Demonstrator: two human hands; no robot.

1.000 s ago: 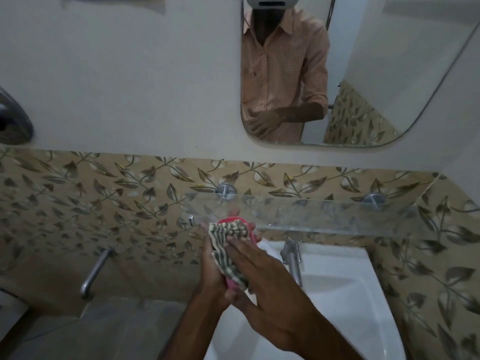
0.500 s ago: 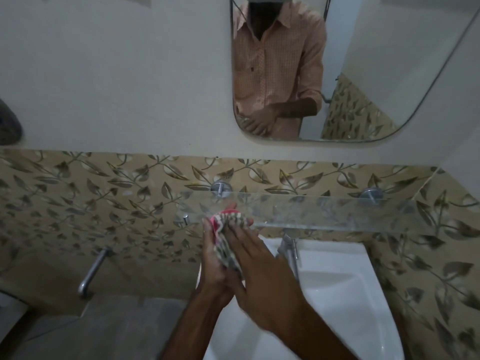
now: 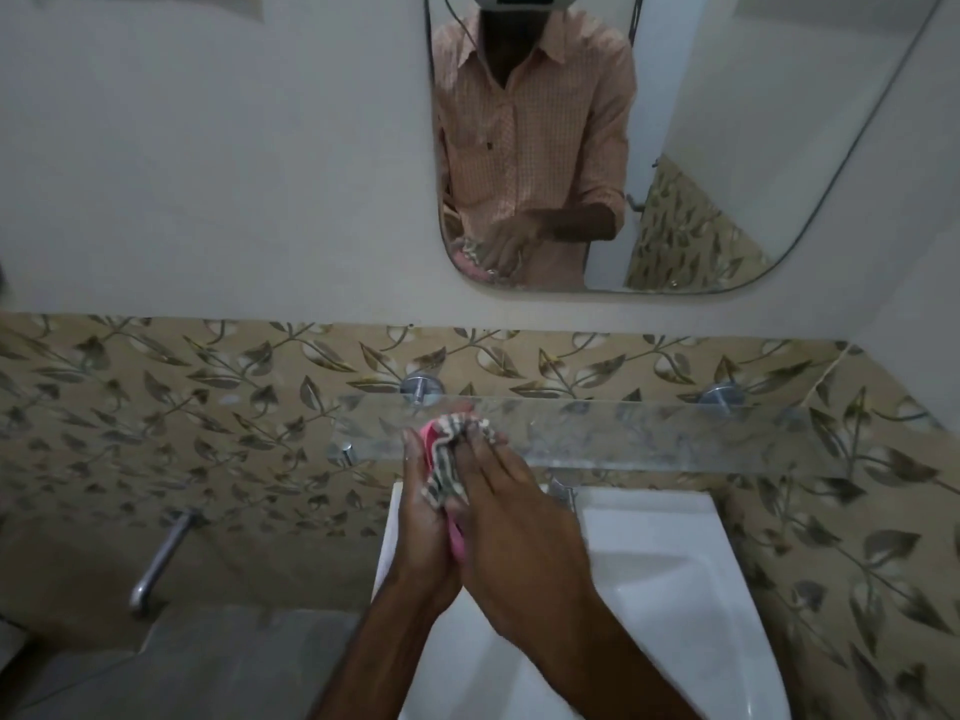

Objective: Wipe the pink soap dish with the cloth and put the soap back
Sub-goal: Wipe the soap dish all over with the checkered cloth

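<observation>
The pink soap dish (image 3: 430, 434) is held on edge above the basin, mostly hidden between my two hands; only pink slivers show at the top and at the bottom near my palms. My left hand (image 3: 423, 532) grips the dish from the left. My right hand (image 3: 511, 522) presses the striped grey-and-white cloth (image 3: 447, 459) against the dish's inner face, fingers flat over it. No soap is visible.
A glass shelf (image 3: 649, 433) on chrome mounts runs along the tiled wall just behind my hands. Below is the white basin (image 3: 670, 563) with its tap (image 3: 563, 493). A second chrome tap (image 3: 158, 561) sticks out at left. A mirror (image 3: 675, 148) hangs above.
The cloth has bunched up higher on the dish and my right hand has slid up over it. The view has shifted slightly.
</observation>
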